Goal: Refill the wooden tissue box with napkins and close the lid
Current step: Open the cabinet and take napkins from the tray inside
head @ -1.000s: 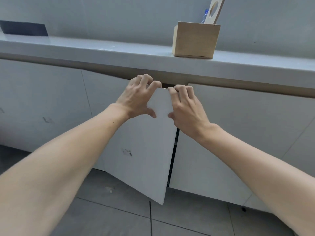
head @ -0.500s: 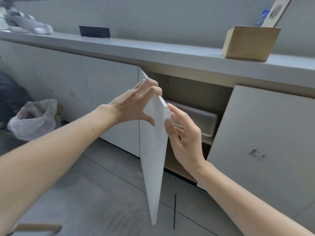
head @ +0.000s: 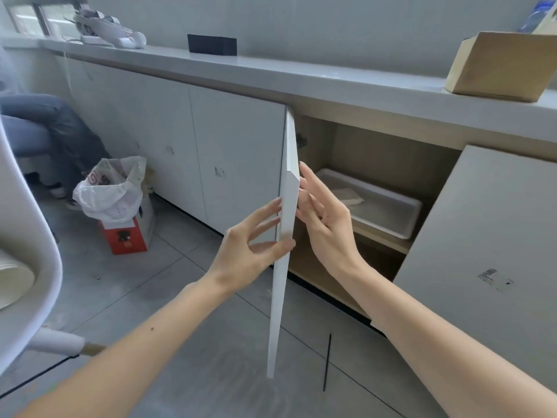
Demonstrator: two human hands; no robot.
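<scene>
The wooden tissue box (head: 500, 64) stands on the grey counter (head: 301, 76) at the top right, and only a corner of its raised lid (head: 549, 24) shows. Below it a white cabinet door (head: 286, 206) is swung out, edge-on to me. My left hand (head: 250, 251) rests on the door's outer side with fingers spread and the thumb on its edge. My right hand (head: 325, 218) is open on the inner side, fingertips near the door. Inside the cabinet, a white tray (head: 391, 227) on a shelf holds a pale stack of napkins (head: 349, 196).
A closed cabinet door (head: 488, 251) stands right of the opening. On the floor at the left are a white bag on a red box (head: 120, 218), a white chair (head: 27, 236) and a seated person's legs (head: 51, 128). A black block (head: 212, 44) sits on the counter.
The cabinet door has swung wide open and the tray inside has come into view. My left hand has loosened from a grip to spread fingers. The view has shifted left and down.
</scene>
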